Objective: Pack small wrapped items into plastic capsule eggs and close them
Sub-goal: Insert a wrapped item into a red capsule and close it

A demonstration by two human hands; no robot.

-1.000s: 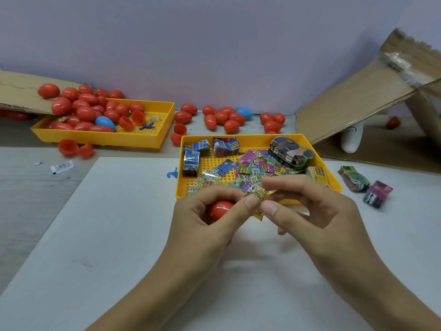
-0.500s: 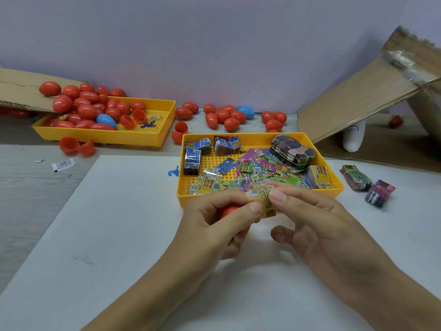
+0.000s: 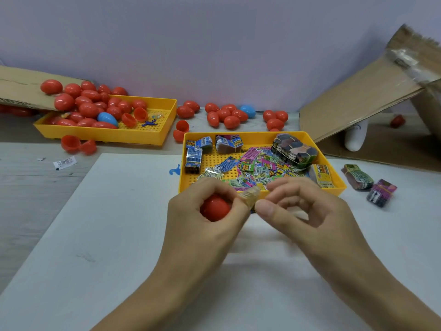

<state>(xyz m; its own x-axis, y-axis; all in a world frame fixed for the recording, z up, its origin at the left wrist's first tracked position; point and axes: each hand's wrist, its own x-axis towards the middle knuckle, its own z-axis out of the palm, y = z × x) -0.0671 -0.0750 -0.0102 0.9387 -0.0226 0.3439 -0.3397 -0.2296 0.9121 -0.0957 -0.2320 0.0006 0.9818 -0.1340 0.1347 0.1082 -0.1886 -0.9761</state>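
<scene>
My left hand (image 3: pixel 202 220) curls round a red capsule egg (image 3: pixel 214 207) just in front of the near yellow tray (image 3: pixel 260 136). Between the tips of both hands sits a small yellowish wrapped item (image 3: pixel 250 195), bent and blurred. My left thumb and forefinger pinch it at one side. My right hand (image 3: pixel 307 211) meets it with thumb and fingertips from the other side. The near tray holds several colourful wrapped packets (image 3: pixel 259 167) and banded bundles. Whether the egg is open or closed is hidden by my fingers.
A second yellow tray (image 3: pixel 157 136) at the back left holds several red eggs and a blue egg (image 3: pixel 107 118). More eggs (image 3: pixel 226 115) lie along the wall. Two bundles (image 3: pixel 368 185) lie to the right on the white board (image 3: pixel 119 235). Cardboard flaps (image 3: pixel 358 99) lean at the right.
My hands have drawn slightly nearer to me and lower. The red egg shows more in my left hand. The wrapped item has been bent smaller between my fingertips.
</scene>
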